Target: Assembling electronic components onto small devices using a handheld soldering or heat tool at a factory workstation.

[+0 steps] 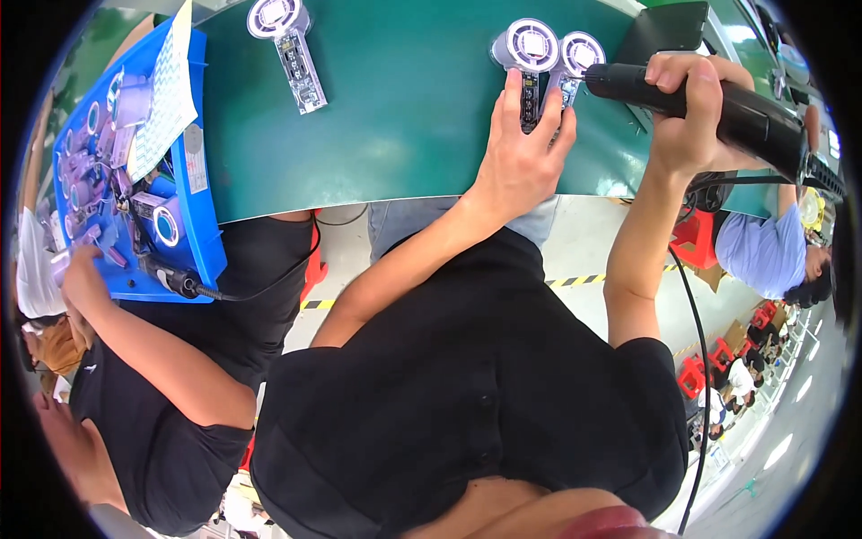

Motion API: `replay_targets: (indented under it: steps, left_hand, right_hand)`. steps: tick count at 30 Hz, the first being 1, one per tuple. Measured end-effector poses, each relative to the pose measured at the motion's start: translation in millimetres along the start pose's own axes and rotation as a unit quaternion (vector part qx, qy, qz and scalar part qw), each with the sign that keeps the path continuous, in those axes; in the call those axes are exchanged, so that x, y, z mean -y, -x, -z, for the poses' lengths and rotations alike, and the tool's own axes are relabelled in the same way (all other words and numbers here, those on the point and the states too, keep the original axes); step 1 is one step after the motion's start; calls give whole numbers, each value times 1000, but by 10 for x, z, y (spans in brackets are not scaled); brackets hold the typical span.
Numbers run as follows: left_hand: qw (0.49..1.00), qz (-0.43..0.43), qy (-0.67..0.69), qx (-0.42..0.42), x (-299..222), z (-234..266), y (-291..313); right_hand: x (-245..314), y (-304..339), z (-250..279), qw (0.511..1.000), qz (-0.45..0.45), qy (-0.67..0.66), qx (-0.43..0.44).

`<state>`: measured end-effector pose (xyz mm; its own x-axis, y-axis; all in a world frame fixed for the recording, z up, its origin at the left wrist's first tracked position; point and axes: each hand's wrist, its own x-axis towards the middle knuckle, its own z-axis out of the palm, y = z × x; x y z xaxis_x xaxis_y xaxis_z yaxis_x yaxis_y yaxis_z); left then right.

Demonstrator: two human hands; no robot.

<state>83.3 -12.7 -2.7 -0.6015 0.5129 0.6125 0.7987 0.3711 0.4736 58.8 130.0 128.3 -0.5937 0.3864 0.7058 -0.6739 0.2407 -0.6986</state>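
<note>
Two small round-headed devices with lilac rims, like handheld fan housings, lie side by side at the far side of the table. Circuit boards show in their slim handles. My left hand (525, 153) has its fingers closed around the handles of the left device (532, 45) and the right device (582, 52). In my right hand (687, 112) is a black electric screwdriver (759, 121), held nearly level. Its tip points left and meets the right device just below the round head; the exact contact is too small to make out.
A third such device (298, 67) lies left on the green tabletop (386, 117). A blue bin (211, 238) of lilac parts stands at the left edge, with a co-worker's hand (83, 274) in it. A black stand (669, 29) is back right. A cable (696, 332) hangs at right.
</note>
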Motion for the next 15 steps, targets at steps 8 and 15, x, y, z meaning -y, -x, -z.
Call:
replay_targets:
  steps: [8,15]
  left_hand:
    - [1000,-2,16,-4,0,0,-5]
    - [1000,1,23,-4,-4,20,-10]
  right_hand:
    - [1,18,-59,995,-26,96,10]
    - [-92,-30,-65,996,-21,65,65]
